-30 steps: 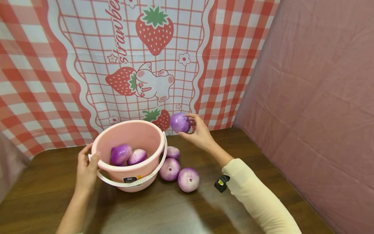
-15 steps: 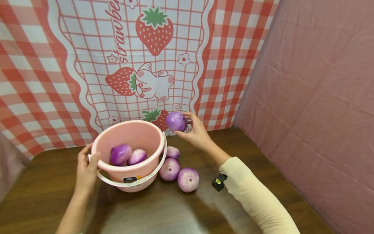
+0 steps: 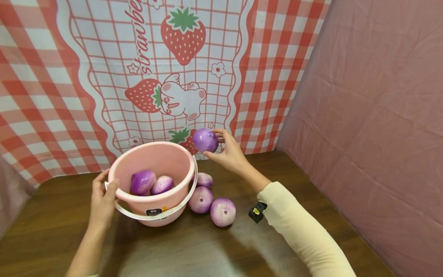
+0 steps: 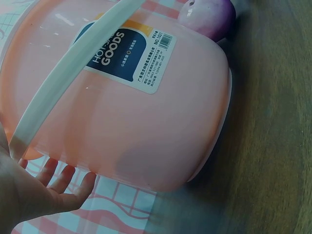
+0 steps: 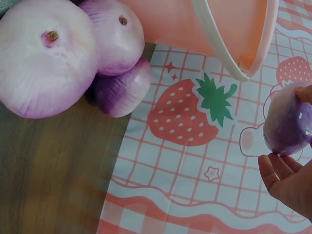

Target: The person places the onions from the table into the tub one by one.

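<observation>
Left hand [image 3: 102, 202]: you grip the bucket [image 3: 159, 159] at left.
Right hand [image 3: 231, 154]: you hold one onion [image 3: 204, 140] aloft.
Bucket: two onions [image 3: 143, 182] inside, three onions [image 3: 201, 200] just right.

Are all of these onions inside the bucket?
No, two onions show inside the pink bucket, while three others sit on the table and the right grip holds another onion outside it.
</observation>
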A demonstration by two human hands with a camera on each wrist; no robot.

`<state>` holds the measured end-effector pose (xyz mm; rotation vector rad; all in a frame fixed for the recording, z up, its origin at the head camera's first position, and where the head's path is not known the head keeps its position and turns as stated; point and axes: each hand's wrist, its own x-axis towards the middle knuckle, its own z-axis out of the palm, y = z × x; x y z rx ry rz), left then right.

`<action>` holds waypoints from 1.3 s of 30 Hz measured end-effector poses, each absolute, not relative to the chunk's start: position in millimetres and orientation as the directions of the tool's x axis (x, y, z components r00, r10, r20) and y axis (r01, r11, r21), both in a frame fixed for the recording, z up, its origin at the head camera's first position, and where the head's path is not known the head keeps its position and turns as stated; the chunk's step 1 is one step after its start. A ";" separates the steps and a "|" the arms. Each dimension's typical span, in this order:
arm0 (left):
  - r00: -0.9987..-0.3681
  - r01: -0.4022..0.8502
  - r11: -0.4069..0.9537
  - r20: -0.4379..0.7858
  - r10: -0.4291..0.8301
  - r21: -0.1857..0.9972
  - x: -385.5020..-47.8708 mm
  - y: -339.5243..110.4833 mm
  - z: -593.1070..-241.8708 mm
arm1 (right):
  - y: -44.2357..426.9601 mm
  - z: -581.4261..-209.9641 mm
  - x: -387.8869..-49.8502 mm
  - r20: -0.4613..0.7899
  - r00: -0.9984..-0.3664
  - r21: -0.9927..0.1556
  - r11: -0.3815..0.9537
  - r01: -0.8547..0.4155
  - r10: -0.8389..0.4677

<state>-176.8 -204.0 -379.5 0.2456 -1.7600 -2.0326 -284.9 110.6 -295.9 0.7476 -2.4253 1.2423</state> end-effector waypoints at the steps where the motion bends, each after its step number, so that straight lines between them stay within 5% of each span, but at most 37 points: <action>1: -0.888 0.206 -0.094 0.146 -0.436 0.974 -176.8 -204.0 -379.4 | 109.8 -295.2 -284.7 0.495 -0.813 -0.654 0.484 -0.582 -0.308; 39: -0.887 0.238 -0.130 0.160 -0.433 0.963 -175.7 -203.2 -378.0 | 74.8 -290.2 -274.9 0.493 -0.796 -0.649 0.460 -0.606 -0.352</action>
